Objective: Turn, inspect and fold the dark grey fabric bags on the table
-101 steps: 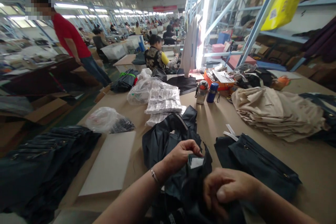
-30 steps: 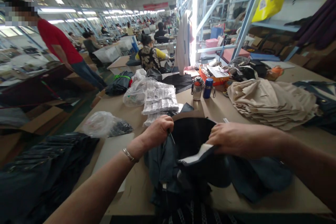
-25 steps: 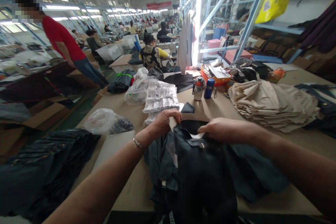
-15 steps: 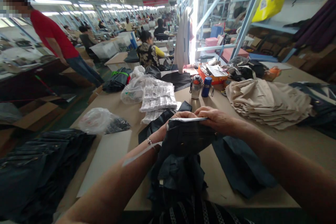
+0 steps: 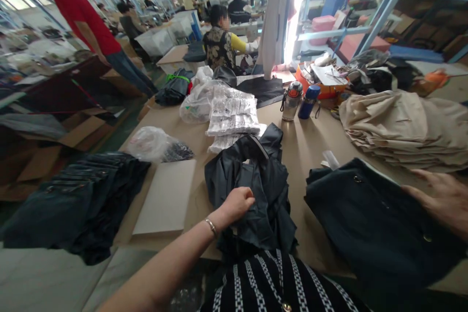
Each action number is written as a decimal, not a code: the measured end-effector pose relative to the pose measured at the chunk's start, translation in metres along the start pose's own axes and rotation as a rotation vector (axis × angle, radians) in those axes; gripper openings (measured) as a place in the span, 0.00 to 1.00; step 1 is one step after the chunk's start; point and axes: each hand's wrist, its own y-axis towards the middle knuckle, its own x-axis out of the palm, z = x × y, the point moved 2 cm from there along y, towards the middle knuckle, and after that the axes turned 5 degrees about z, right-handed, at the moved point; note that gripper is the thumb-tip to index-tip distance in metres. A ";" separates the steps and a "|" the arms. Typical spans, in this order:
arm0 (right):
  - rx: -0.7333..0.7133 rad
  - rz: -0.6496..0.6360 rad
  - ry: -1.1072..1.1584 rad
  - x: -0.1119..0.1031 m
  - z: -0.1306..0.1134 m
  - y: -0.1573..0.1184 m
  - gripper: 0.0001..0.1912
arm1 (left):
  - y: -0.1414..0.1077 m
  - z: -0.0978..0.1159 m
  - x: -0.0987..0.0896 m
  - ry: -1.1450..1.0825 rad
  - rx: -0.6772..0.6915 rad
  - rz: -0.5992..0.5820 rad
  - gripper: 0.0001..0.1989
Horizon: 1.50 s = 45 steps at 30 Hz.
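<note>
My left hand [image 5: 237, 203] is curled closed over a crumpled heap of dark cloth pieces [image 5: 268, 204] in front of my body. Whatever its fingers may pinch is hidden. To the right, a dark blue garment [image 5: 373, 224] with a pale-edged top and small metal fittings lies spread on the table. My right hand [image 5: 444, 200] rests at that garment's upper right edge, its fingers stretched out and apart. A small pale strip [image 5: 331, 160] sticks up beyond the garment's far left corner.
Left are a white board [image 5: 164, 200] and a stack of dark garments [image 5: 76, 200]. Ahead lie plastic-wrapped bundles [image 5: 234, 114], a clear bottle [image 5: 291, 102] and a blue flask [image 5: 309, 102]. Beige cloth [image 5: 405, 126] is piled right. A person in red [image 5: 86, 14] stands beyond the table.
Both hands were together holding the dark garment up in front of me. It now lies at the right beside my right hand, while my left hand has come down to the cloth heap.
</note>
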 end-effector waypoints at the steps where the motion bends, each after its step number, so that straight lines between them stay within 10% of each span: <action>1: 0.009 -0.009 0.006 0.015 -0.007 -0.007 0.21 | -0.007 -0.006 0.007 0.104 0.030 0.008 0.07; 7: 0.001 -0.725 0.302 0.201 -0.153 -0.072 0.24 | -0.022 -0.031 0.023 0.554 0.022 0.150 0.31; 10: 0.181 -0.711 0.338 0.284 -0.195 -0.090 0.37 | -0.018 -0.053 0.012 0.345 -0.052 0.238 0.25; 14: 0.319 -0.691 0.423 0.329 -0.198 -0.089 0.20 | -0.016 -0.076 -0.009 0.224 -0.161 0.366 0.23; 20: 0.324 -0.672 0.770 0.284 -0.190 -0.080 0.22 | -0.043 -0.036 -0.032 -0.073 -0.018 0.683 0.11; 24: 0.366 -0.642 0.998 0.244 -0.196 -0.083 0.25 | -0.044 0.007 -0.023 -0.323 -0.029 0.461 0.16; 29: -0.069 -0.529 0.628 0.210 -0.197 -0.077 0.23 | -0.020 0.037 -0.014 -0.674 -0.030 0.112 0.09; 33: -0.568 -0.134 0.168 0.156 -0.224 -0.042 0.31 | -0.017 0.068 -0.037 -0.234 0.247 0.120 0.08; 37: -0.956 -0.312 -0.143 0.112 -0.280 -0.006 0.23 | -0.029 0.107 -0.063 0.505 0.607 0.116 0.09; 43: -0.721 -0.642 -0.144 0.134 -0.287 0.024 0.43 | -0.044 0.140 -0.084 0.787 0.766 0.183 0.07; 45: -0.485 -0.733 -0.015 0.155 -0.271 0.022 0.34 | -0.046 0.136 -0.083 0.739 0.765 0.203 0.08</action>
